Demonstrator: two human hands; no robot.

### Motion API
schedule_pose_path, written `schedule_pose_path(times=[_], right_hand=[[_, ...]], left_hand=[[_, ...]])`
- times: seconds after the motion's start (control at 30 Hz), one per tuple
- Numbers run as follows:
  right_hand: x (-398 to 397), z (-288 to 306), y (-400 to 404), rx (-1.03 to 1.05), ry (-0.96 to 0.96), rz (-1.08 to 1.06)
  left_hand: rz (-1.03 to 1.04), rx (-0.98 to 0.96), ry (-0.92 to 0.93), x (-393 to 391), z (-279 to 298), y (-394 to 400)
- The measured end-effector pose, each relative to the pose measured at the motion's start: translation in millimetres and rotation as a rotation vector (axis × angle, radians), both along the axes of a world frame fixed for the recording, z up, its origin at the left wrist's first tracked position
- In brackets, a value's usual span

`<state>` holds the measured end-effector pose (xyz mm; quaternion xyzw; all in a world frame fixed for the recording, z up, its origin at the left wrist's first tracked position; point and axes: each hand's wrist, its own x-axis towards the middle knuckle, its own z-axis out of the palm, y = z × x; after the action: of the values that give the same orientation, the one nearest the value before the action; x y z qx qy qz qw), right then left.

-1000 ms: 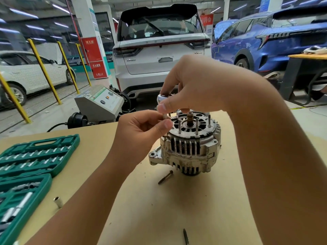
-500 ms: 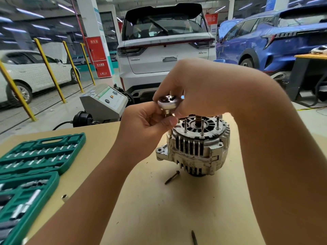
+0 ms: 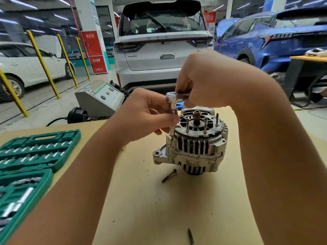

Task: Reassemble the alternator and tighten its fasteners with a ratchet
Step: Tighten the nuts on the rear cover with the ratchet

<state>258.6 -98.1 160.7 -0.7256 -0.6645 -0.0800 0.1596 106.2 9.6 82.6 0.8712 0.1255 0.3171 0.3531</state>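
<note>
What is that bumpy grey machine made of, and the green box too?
The alternator looks like cast metal, probably aluminium: dull silver-grey, rough, stained. The tool case looks like moulded plastic: even green, smooth shaped slots.

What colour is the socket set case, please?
Green socket set case, clearest in the head view.
</note>
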Motion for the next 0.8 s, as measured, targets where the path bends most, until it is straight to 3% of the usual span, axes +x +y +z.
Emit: schedule_pose_path(times=[0.27,0.43,0.6,0.67,0.8], right_hand=[[2,8,-16,-0.093,0.077,0.094],[-3,-2,5,0.05,0.057,0.036],[4,1,-1,-0.058,0.085,0.08],[6,2,-6,-0.106,0.109,0.084],[2,-2,1,-0.012,0.045,0.065]], left_hand=[[-0.03,0.076,-0.079,-4,-9,1],[0.004,-0.009,-0.091,-6,-11,3],[0.087,-0.035,-0.225,8,-22,-8],[0.052,-0.037,-0.225,10,-24,-7],[-0.036,-0.074,-0.168,3,-21,0]])
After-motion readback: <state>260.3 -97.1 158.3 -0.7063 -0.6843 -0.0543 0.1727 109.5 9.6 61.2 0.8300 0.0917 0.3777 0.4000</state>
